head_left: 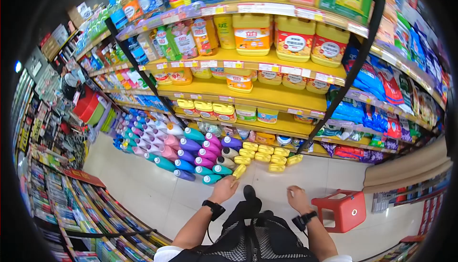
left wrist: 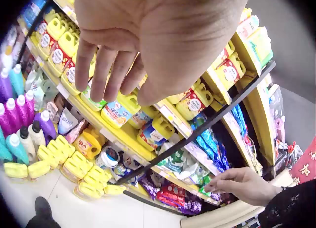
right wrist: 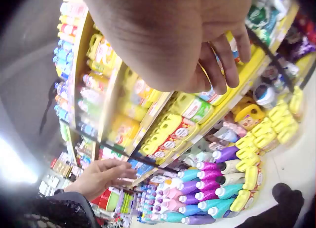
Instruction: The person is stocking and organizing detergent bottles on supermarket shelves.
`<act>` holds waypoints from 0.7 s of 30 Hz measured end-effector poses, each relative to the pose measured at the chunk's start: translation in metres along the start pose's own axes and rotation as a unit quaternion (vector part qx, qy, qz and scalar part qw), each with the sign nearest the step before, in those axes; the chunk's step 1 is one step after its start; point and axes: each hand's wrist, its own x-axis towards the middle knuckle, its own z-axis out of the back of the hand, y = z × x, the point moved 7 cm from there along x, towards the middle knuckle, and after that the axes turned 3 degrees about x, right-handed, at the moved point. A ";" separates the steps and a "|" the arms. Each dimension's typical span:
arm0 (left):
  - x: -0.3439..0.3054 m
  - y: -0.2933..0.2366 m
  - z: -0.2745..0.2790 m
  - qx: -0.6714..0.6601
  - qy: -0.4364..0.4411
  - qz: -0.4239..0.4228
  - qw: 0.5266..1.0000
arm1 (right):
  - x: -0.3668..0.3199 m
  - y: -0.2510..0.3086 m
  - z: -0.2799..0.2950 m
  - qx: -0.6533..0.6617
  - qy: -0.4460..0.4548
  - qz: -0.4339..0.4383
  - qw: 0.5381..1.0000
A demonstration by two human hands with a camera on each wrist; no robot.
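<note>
The left hand (head_left: pixel 223 189) is above the floor, its fingertips overlapping the near end of a yellow bottle (head_left: pixel 239 171) in the head view. The left wrist view shows this hand (left wrist: pixel 148 40) with fingers extended and nothing held. The right hand (head_left: pixel 298 199), loosely curled and empty, hangs between the yellow bottles (head_left: pixel 276 168) and a red stool. In the right wrist view the right hand's (right wrist: pixel 182 40) fingers hang down, and the left hand (right wrist: pixel 101 177) appears empty at lower left. Yellow bottles (right wrist: pixel 241 201) stand in rows beside teal bottles (right wrist: pixel 222 208).
Curved yellow shelves (head_left: pixel 200 88) of detergent rise ahead, with a black post (head_left: pixel 355 71) at right. Purple, pink and teal bottles (head_left: pixel 184 175) cover the floor at left. A red stool (head_left: pixel 355 212) stands near the right arm. Another shelf (head_left: pixel 81 200) is at lower left.
</note>
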 end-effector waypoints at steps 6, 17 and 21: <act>-0.022 -0.021 -0.057 -0.125 0.041 0.010 0.991 | -0.057 -0.004 0.054 0.044 -0.107 -0.089 0.989; -0.041 -0.140 -0.058 0.000 0.053 -0.173 0.983 | 0.005 0.095 0.091 0.044 -0.169 0.068 0.982; -0.052 -0.119 -0.052 -0.001 0.064 -0.138 0.988 | 0.054 0.117 0.105 0.079 -0.221 0.103 0.967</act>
